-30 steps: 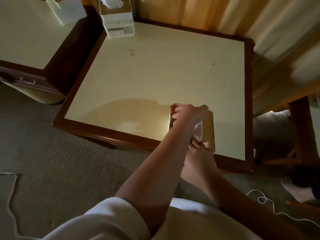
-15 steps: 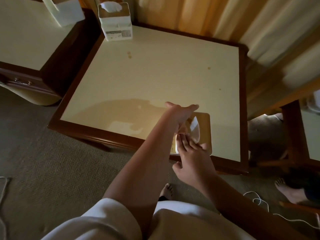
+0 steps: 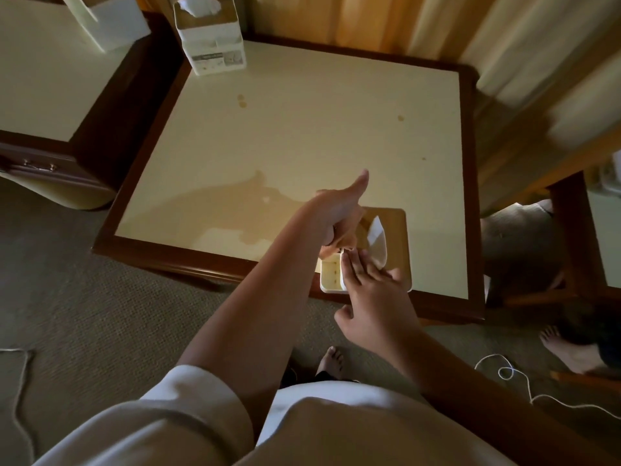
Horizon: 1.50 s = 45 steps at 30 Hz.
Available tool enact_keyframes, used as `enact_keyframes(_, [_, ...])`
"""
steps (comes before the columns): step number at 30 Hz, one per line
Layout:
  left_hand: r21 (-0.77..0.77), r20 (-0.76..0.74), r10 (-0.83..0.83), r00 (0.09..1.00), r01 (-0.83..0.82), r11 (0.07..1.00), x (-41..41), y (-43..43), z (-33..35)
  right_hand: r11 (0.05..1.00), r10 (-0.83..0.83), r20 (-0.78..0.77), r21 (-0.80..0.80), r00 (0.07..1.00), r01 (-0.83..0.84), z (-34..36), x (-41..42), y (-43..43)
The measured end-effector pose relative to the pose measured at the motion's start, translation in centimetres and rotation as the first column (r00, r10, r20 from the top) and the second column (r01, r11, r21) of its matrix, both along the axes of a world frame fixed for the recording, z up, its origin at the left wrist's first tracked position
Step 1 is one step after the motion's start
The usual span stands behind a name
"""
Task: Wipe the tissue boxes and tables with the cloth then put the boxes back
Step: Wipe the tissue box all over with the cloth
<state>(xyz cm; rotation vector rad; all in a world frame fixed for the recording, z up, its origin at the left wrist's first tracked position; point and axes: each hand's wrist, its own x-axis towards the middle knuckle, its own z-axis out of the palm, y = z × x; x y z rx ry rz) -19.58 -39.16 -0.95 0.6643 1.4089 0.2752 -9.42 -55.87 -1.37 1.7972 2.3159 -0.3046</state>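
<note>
A tissue box (image 3: 331, 280) with a white body and a wooden lid stands near the front right edge of the cream-topped table (image 3: 302, 129). A tissue (image 3: 378, 237) sticks up from its slot. My left hand (image 3: 339, 216) grips the box's far left side, fingers curled down and thumb pointing away. My right hand (image 3: 373, 297) lies on the lid with straight fingers. No cloth is visible. A second tissue box (image 3: 211, 38) stands at the table's far left corner.
A second cream table (image 3: 40, 68) at the left carries a third white box (image 3: 107, 18). Curtains hang behind. A wooden chair leg (image 3: 571, 237) stands at the right. A white cord (image 3: 510, 375) and another person's bare foot (image 3: 568, 351) lie on the carpet.
My left hand slid from the top of the box to its left side and the thumb lifted. My right hand moved up onto the lid with its fingers flat.
</note>
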Motion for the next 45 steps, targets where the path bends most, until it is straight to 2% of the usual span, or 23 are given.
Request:
enact_keyframes(3, [0.039, -0.117, 0.000, 0.993, 0.004, 0.999, 0.8, -0.8, -3.1, 1.000, 0.005, -0.012, -0.018, 1.000, -0.005, 0.0, 0.0, 0.1])
enact_keyframes(5, [-0.001, -0.183, -0.025, 0.983, 0.025, 1.000, 1.4, 0.1, -5.2, 1.000, 0.006, -0.008, -0.023, 1.000, -0.006, 0.0, 0.0, 0.2])
enact_keyframes(6, [-0.035, -0.167, -0.036, 0.985, 0.030, 0.999, 1.3, 0.2, -4.2, 1.000, 0.002, -0.009, -0.021, 1.000, -0.003, 0.0, 0.1, 0.1])
enact_keyframes(9, [0.002, 0.003, -0.021, 1.000, 0.021, 1.000, 0.2, 0.3, 0.1, 1.000, -0.010, -0.023, -0.001, 1.000, 0.010, -0.1, 0.1, -0.1])
enact_keyframes(11, [-0.010, 0.050, -0.029, 0.998, 0.029, 1.000, -0.2, 0.4, 0.1, 1.000, -0.011, -0.030, -0.001, 0.999, 0.011, -0.1, 0.1, -0.1])
enact_keyframes(17, [-0.063, -0.018, 0.038, 0.999, -0.039, 0.997, 0.8, -0.6, -0.9, 1.000, -0.007, -0.031, -0.010, 0.999, 0.007, 0.1, 0.1, 0.1])
enact_keyframes(22, [-0.087, 0.101, 0.041, 0.994, -0.032, 0.996, 0.0, 0.2, 0.2, 1.000, -0.016, -0.044, -0.002, 0.999, 0.016, 0.1, 0.1, 0.0])
enact_keyframes(27, [-0.003, -0.081, 0.084, 0.993, -0.084, 0.996, 1.2, -1.3, -1.2, 0.999, -0.008, -0.034, -0.037, 0.999, 0.007, 0.1, 0.0, 0.2])
enact_keyframes(31, [-0.059, 0.039, 0.036, 0.999, -0.034, 0.998, 0.8, -0.2, 0.5, 1.000, -0.013, -0.032, -0.014, 0.999, 0.013, 0.0, 0.3, -0.1])
enact_keyframes(33, [-0.069, 0.024, 0.055, 0.998, -0.053, 0.996, 1.2, 0.1, -0.9, 1.000, -0.004, -0.025, -0.012, 1.000, 0.004, -0.1, 0.3, -0.2])
enact_keyframes(37, [0.030, -0.160, 0.053, 0.986, -0.049, 0.998, 2.1, -1.4, -2.5, 1.000, 0.001, -0.012, -0.009, 1.000, -0.001, 0.4, 0.1, 0.0])
enact_keyframes(40, [0.068, -0.075, -0.022, 0.997, 0.028, 0.997, 1.3, -1.7, 0.3, 1.000, -0.003, -0.011, -0.026, 1.000, 0.003, 0.2, 0.4, -0.3])
enact_keyframes(44, [0.250, -0.136, -0.158, 0.978, 0.189, 0.950, -1.7, -2.8, 2.4, 1.000, -0.024, -0.023, 0.005, 0.999, 0.024, -0.4, 0.5, -0.7])
enact_keyframes(45, [0.282, -0.130, -0.151, 0.980, 0.183, 0.942, -2.8, -3.2, 2.2, 1.000, -0.023, -0.027, 0.016, 0.999, 0.024, -0.5, 0.4, -0.8])
